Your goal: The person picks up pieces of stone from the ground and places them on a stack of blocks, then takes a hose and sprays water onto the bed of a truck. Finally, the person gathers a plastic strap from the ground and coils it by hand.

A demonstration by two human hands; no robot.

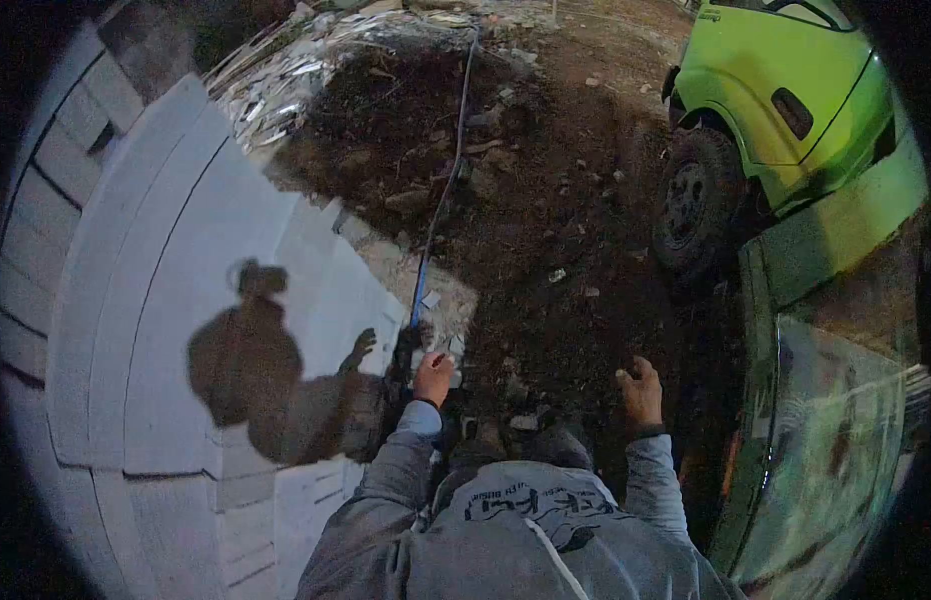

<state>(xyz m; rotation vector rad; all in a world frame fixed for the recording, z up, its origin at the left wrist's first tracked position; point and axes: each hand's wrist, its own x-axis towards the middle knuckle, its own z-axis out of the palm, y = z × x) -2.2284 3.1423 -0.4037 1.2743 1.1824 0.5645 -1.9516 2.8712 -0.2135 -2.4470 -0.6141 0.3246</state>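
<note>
My left hand (434,379) is in front of my body with its fingers curled closed. A small dark spot shows at the fingertips, too small to name. Close by, a blue hose or cable (422,280) runs away over the ground, its near end hidden around my hand's shadow. My right hand (642,394) hangs above the dark soil with thumb and fingers apart, and nothing shows in it. Grey sleeves and dark wristbands cover both wrists. My shoes are partly visible below, between the hands.
Stacked pale boards or panels (166,330) stand at my left, with my shadow on them. A lime-green truck (786,90) with a dark wheel (698,200) is at the right, ahead of its green-framed bed side (756,400). Scrap pieces (296,80) and stones litter the soil ahead.
</note>
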